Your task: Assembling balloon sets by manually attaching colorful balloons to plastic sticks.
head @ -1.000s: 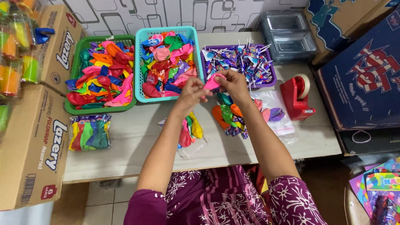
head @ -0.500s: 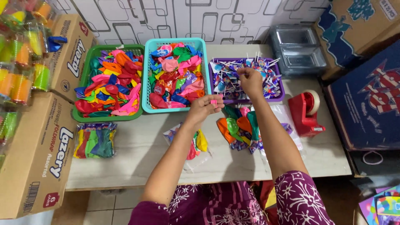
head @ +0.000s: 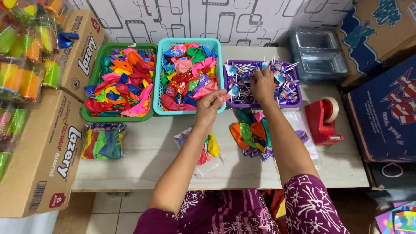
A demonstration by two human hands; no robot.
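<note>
Right hand (head: 262, 85) is down in the purple basket (head: 296, 104), fingers curled into the pile of wrapped lollipops (head: 242, 82); looks like it grips some, but which stick, cannot tell. The purple basket sits at the far side of the table (head: 147, 156), just right of the teal basket (head: 220, 73).

Left hand (head: 209, 103) hovers at the near right corner of the teal basket, fingertips pinched together on something small and pale; too small to tell what it is. The teal basket is full of loose balloons (head: 186, 76), mixed colours. Touching it on the left is a green basket (head: 89, 116), also full of loose balloons.

Under the left forearm lies a clear bag (head: 207, 149) with a few balloons in it. Under the right forearm, a small heap of balloons (head: 249, 132), orange, green and pink, lying on clear plastic sheets. A red tape dispenser (head: 321, 121) stands right of that heap, near the table's right end. A sealed pack of balloons (head: 103, 141) lies on the left part of the table, in front of the green basket.

Stacked clear plastic trays (head: 318, 58) sit at the far right corner. Cardboard boxes (head: 47, 147) stand along the left edge, and packs of coloured cups (head: 21, 52) are at far left.
</note>
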